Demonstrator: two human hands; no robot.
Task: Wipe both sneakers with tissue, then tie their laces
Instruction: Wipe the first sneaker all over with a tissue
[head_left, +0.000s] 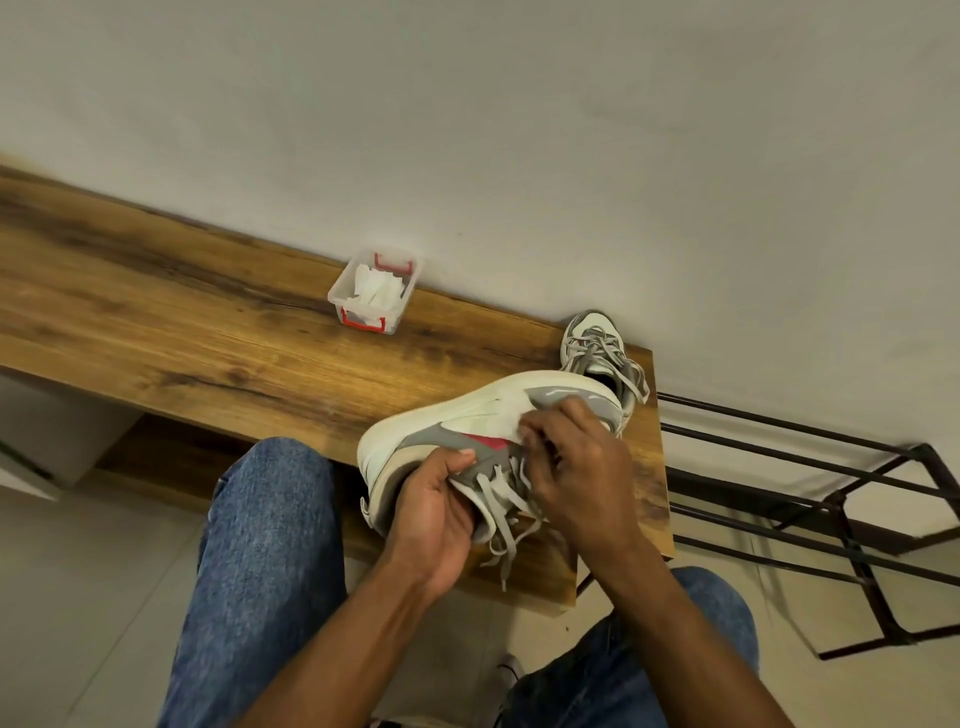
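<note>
At a wooden table (156, 322) by a pale wall, our left hand (434, 512) grips one of two sneakers (467, 421) while our right hand (574, 457) pinches a tissue (498, 423) against it.

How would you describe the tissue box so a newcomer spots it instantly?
Follow the long wooden bench along the white wall. On the bench's far edge, left of both sneakers, sits a small clear plastic box. Only it has red clip handles and white tissues inside.

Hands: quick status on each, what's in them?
Left hand: grips the sneaker.
Right hand: fingers press a tissue on it.
</note>
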